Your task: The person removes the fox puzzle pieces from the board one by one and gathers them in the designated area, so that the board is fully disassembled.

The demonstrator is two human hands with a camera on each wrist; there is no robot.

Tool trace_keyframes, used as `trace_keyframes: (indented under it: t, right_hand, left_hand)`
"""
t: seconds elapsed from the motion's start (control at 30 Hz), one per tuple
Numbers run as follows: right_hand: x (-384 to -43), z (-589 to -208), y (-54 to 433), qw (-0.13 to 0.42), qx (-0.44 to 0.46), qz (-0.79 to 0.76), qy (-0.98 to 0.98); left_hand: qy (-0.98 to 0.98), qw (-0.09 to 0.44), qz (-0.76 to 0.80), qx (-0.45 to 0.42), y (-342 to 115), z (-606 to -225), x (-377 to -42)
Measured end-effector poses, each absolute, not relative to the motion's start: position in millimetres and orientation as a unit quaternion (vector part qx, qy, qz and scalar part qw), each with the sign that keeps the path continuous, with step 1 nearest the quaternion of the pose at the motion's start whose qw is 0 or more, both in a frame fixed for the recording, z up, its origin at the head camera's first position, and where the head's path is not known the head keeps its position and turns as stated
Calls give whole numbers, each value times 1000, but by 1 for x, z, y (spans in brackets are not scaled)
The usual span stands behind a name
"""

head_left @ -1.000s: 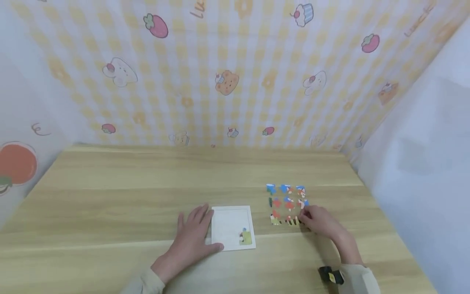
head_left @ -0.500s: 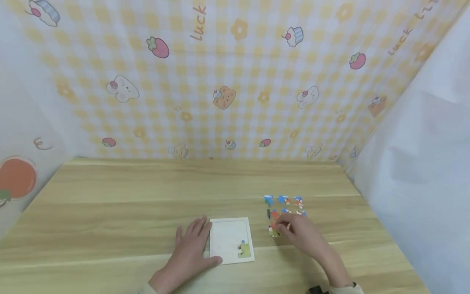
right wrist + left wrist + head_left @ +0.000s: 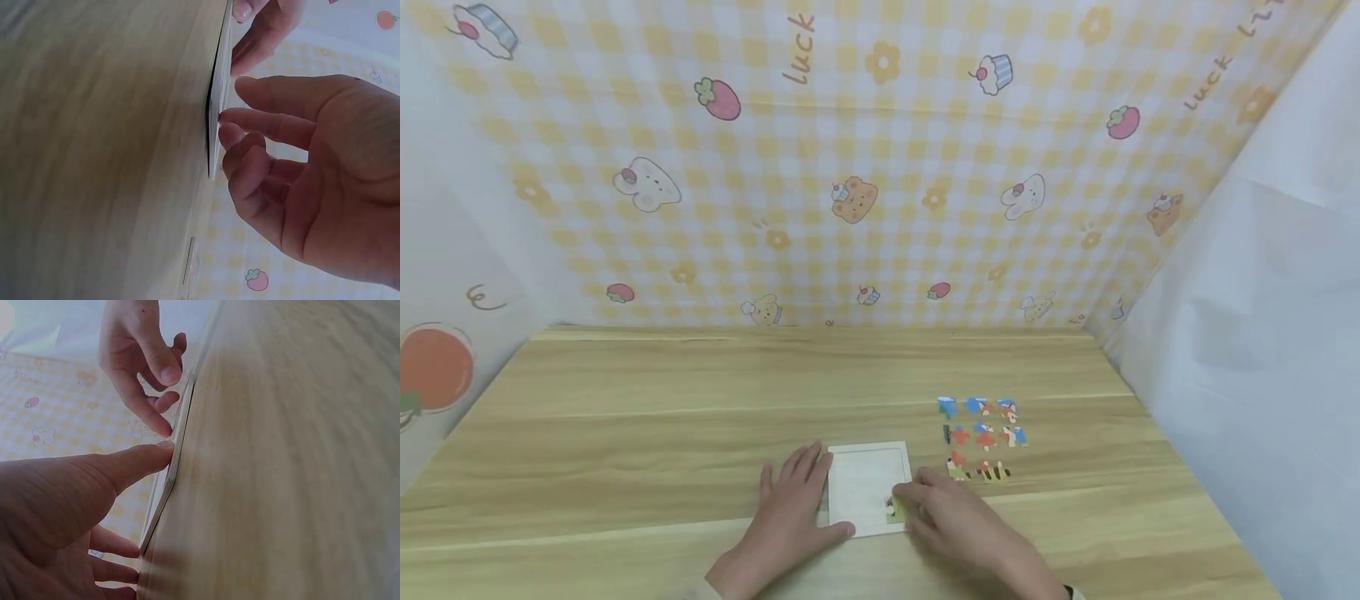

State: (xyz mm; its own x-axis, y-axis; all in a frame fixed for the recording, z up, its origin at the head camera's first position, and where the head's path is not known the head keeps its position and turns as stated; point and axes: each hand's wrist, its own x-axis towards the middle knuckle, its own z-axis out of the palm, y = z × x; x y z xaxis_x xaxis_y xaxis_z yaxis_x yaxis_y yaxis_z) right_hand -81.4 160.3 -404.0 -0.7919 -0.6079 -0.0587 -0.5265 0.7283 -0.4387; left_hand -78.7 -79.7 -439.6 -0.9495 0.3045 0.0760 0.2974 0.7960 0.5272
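Note:
A square white puzzle tray [image 3: 859, 479] lies flat on the table in the head view. My left hand [image 3: 786, 510] rests along its left side, fingers extended, thumb tip on the near left corner. In the tray's near right corner sits a green jigsaw piece [image 3: 893, 512], partly covered by my right hand [image 3: 958, 518]. The right wrist view shows that hand's index fingertip [image 3: 226, 116] touching the tray, with the thumb [image 3: 275, 94] apart and the other fingers bent. Nothing shows between its fingers.
Several loose jigsaw pieces [image 3: 985, 437] in blue, red and green lie in rows right of the tray. The wooden table [image 3: 700, 400] reaches back to a yellow checked cloth [image 3: 805, 167]. A white sheet [image 3: 1240, 333] stands along the right side.
My right hand has moved left from the loose pieces to the tray's near right corner. The left hand stays at the tray's left side. The head view has tilted upward.

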Motion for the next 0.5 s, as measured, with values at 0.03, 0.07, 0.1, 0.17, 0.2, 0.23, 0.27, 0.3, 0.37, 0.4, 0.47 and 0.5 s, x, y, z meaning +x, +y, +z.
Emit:
trace_keyframes:
  t: [0.03, 0.07, 0.1, 0.17, 0.2, 0.23, 0.27, 0.3, 0.37, 0.4, 0.47, 0.5]
  right_hand:
    - [-81, -404, 160, 99, -302, -203, 926]
    - [-81, -404, 161, 96, -298, -202, 928]
    - [-82, -404, 161, 92, -296, -201, 929]
    - [-82, -404, 161, 84, -292, -199, 932]
    - [-82, -404, 161, 82, -291, -196, 933]
    - [-82, -404, 161, 80, -292, -196, 933]
    - [-82, -404, 161, 76, -295, -195, 932]
    - [-82, -404, 161, 75, -297, -196, 932]
    - [-83, -405, 161, 72, -301, -196, 931]
    - [-83, -405, 161, 70, -302, -196, 930]
    - [-82, -405, 161, 67, -298, -197, 931]
    - [-82, -405, 161, 67, -296, -198, 932]
  left_hand:
    - [947, 6, 278, 159, -79, -440, -79]
    - [947, 6, 278, 159, -79, -439, -79]
    - [947, 5, 279, 159, -79, -439, -80]
    - [947, 7, 280, 160, -79, -439, -80]
    - [947, 7, 278, 160, -78, -438, -80]
    - [948, 9, 277, 159, -78, -438, -80]
    - [948, 9, 275, 157, -79, -438, -80]
    - [950, 9, 272, 156, -79, -437, -80]
    - [951, 9, 266, 154, -79, -437, -80]
    - [952, 7, 264, 153, -79, -437, -80]
    - [953, 3, 261, 154, -79, -438, -80]
    - [953, 2, 260, 155, -79, -438, -80]
